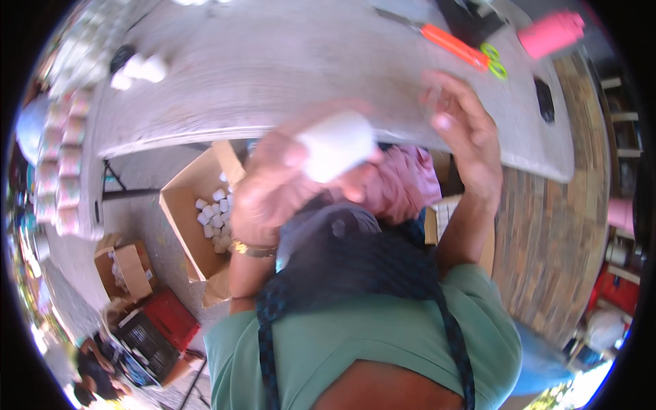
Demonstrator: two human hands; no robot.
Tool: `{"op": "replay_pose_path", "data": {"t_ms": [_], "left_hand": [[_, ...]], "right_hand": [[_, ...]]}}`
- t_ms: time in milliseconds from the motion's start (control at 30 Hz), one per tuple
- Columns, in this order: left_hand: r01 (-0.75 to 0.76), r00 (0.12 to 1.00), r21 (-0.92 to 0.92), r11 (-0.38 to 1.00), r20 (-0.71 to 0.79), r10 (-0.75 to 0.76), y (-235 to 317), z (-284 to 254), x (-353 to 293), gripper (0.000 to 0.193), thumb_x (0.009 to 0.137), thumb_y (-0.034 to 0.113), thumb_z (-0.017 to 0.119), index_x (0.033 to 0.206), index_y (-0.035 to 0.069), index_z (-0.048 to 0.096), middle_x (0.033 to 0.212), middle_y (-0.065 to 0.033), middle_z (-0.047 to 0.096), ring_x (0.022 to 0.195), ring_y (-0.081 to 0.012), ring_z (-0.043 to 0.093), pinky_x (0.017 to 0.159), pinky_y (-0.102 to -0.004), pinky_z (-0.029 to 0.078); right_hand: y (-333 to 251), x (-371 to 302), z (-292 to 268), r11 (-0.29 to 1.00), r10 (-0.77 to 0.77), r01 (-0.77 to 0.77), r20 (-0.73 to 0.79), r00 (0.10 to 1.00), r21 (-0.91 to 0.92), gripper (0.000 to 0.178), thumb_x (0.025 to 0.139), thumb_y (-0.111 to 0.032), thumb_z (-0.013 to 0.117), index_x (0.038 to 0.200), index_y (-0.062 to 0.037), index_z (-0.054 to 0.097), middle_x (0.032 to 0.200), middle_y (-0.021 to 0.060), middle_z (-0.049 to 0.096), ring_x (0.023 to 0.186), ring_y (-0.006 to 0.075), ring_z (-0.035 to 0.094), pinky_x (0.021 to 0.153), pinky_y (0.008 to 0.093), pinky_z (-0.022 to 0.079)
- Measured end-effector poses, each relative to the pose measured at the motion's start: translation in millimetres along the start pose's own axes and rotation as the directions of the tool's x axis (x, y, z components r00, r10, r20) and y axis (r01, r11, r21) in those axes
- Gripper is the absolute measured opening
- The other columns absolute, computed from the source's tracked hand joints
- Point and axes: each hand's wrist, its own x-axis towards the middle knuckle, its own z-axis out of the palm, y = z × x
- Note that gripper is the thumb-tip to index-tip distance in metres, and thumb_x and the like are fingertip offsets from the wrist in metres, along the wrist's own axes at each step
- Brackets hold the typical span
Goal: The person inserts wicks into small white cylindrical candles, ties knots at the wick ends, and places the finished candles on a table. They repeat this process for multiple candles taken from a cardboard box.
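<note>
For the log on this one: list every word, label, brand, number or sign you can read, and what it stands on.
None can be read.
White cylinder in the left hand: motion-blurred, no lettering distinguishable.
Pink-and-white packs at the left: any print too small and blurred.
Pink bottle: any marks too blurred.

The pale grey tabletop looks matt and faintly streaked, like scuffed board; the brown planked surface to its right reads as wood, rougher and grained. The white cylinder seems smooth and matt, though blur hides whether it is plastic or paper. I see glossy plastic in the long orange handle and the 2 lime-green loops beside it, and a softer sheen on the pink plastic bottle. The gold-coloured metal bracelet glints. The mint-green shirt is matt cloth; the open brown box is dull cardboard.
</note>
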Motion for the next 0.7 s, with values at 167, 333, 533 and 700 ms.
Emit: {"op": "replay_pose_path", "data": {"t_ms": [167, 333, 533, 700], "left_hand": [[-0.063, 0.976, 0.19, 0.98, -0.195, 0.1, -3.4, 4.3, -7.7, 0.089, 0.081, 0.04, 0.064, 0.137, -0.015, 0.021, 0.11, -0.0307, 0.051, 0.076, -0.0231, 0.063, 0.092, -0.037, 0.052], [0.002, 0.978, 0.261, 0.965, -0.2, 0.052, -11.9, 8.8, 0.3, 0.09, 0.08, 0.043, 0.065, 0.136, -0.015, 0.024, 0.109, -0.0292, 0.052, 0.077, -0.0218, 0.063, 0.09, -0.0359, 0.053], [0.049, 0.977, 0.295, 0.954, -0.214, 0.016, -17.9, 15.6, 6.1, 0.089, 0.078, 0.046, 0.067, 0.134, -0.013, 0.031, 0.107, -0.0279, 0.055, 0.075, -0.0206, 0.064, 0.086, -0.0357, 0.054], [0.038, 0.966, 0.304, 0.952, -0.254, 0.042, -21.3, 20.0, -2.4, 0.087, 0.078, 0.046, 0.067, 0.132, -0.013, 0.034, 0.106, -0.0277, 0.056, 0.071, -0.0203, 0.064, 0.085, -0.0358, 0.054]], "right_hand": [[5.2, -53.0, -19.5, 0.846, 0.191, -0.215, -0.099, 0.977, -0.489, 0.013, 0.079, -0.007, 0.067, 0.089, 0.0003, 0.064, 0.074, 0.0123, 0.06, 0.061, 0.0246, 0.058, 0.062, 0.0316, 0.047], [26.0, -114.6, -37.6, 0.492, 0.493, -0.559, -0.315, 0.811, -0.668, 0.021, 0.082, -0.023, 0.066, 0.081, -0.0016, 0.066, 0.077, 0.0171, 0.064, 0.069, 0.0336, 0.063, 0.06, 0.039, 0.048], [105.0, -173.2, -35.6, 0.475, 0.642, -0.569, -0.178, 0.746, -0.672, 0.031, 0.088, -0.033, 0.062, 0.09, -0.0026, 0.068, 0.082, 0.0119, 0.069, 0.073, 0.0259, 0.066, 0.067, 0.0348, 0.049], [39.6, -125.6, -26.1, 0.825, 0.565, -0.56, -0.134, 0.814, 0.074, 0.027, 0.097, -0.022, 0.053, 0.079, -0.0022, 0.057, 0.064, -0.0031, 0.041, 0.063, 0.0056, 0.036, 0.054, 0.0247, 0.033]]}}
